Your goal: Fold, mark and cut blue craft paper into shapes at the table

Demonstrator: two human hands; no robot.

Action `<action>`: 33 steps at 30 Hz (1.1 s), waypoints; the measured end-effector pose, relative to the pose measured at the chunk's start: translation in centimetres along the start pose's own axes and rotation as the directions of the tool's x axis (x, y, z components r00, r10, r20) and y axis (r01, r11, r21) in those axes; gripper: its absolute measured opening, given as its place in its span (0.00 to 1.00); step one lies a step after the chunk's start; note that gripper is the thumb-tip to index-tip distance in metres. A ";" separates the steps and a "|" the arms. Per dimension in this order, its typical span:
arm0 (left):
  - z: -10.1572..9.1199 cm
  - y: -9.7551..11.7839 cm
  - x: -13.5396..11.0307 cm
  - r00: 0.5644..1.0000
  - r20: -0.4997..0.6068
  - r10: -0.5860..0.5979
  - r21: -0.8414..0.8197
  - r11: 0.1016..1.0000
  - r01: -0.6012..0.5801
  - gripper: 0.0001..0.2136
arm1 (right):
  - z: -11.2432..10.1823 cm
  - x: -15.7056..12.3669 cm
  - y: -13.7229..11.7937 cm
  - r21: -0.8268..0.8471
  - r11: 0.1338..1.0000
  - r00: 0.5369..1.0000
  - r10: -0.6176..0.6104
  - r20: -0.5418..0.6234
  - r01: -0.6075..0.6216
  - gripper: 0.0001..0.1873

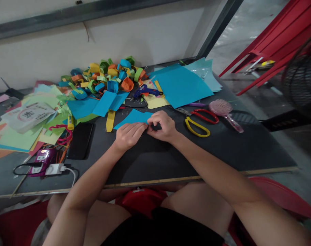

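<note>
Taking clock directions from the hands, a blue paper [135, 117] lies on the dark bench [211, 153] at about 11 o'clock, close by. The left hand [129, 135] overlaps its near edge, fingers straight and close together. The right hand [161, 125] is curled, thumb and forefinger narrowed into a ring near the left fingertips; whether either hand grips anything, I cannot tell.

At 9 o'clock, a whitish packet [29, 116] bears one large dark character in a pink ring; its smaller print is too blurred to read. At 6 o'clock, below the bench edge, a red stool [142, 201] carries a small pale label, illegible. Scissors [197, 127] with one red and one yellow handle lie at 3 o'clock.
</note>
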State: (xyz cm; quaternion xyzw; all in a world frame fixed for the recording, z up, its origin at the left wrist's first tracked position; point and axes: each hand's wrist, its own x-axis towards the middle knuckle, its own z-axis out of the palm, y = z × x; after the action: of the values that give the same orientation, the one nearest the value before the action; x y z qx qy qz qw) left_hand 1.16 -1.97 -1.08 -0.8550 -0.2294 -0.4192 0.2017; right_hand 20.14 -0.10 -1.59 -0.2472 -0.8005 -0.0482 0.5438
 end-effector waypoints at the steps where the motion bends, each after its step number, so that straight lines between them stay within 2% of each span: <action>1: 0.1 -0.1 -0.1 1.000 -0.022 -0.014 -0.015 1.000 0.014 0.10 | 0.0 0.1 -0.1 -0.005 1.000 1.000 -0.002 -0.007 0.002 0.17; 6: 0.3 -0.6 -0.7 0.994 -0.100 -0.043 -0.051 0.998 0.038 0.11 | -0.1 0.5 -0.5 -0.018 1.000 0.998 -0.026 -0.054 0.025 0.19; 16: -0.4 -1.0 -0.4 0.995 -0.093 -0.020 -0.135 0.991 0.007 0.13 | -0.4 0.7 -0.8 -0.010 0.998 0.994 -0.056 -0.089 0.055 0.20; 23: -0.9 -1.1 0.2 0.995 -0.093 0.024 -0.110 0.993 -0.034 0.11 | -0.5 0.7 -0.9 0.022 0.999 0.995 -0.044 -0.088 0.047 0.20; 29: -1.6 -1.7 1.0 0.983 -0.181 -0.031 -0.071 0.997 0.019 0.09 | -1.2 0.4 -0.3 0.022 1.000 0.995 0.004 -0.096 -0.002 0.20; 33: -2.3 -3.1 1.3 0.941 -0.318 -0.119 0.011 0.992 0.129 0.08 | -1.6 -0.1 1.1 -0.052 0.998 0.989 0.036 -0.146 -0.044 0.20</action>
State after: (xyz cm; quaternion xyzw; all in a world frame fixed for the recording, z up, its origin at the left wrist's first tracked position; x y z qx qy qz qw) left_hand -1.33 -0.45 1.76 -0.7572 -0.2539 -0.5591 0.2225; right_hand 21.98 0.26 -1.24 -0.2737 -0.7522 -0.0771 0.5944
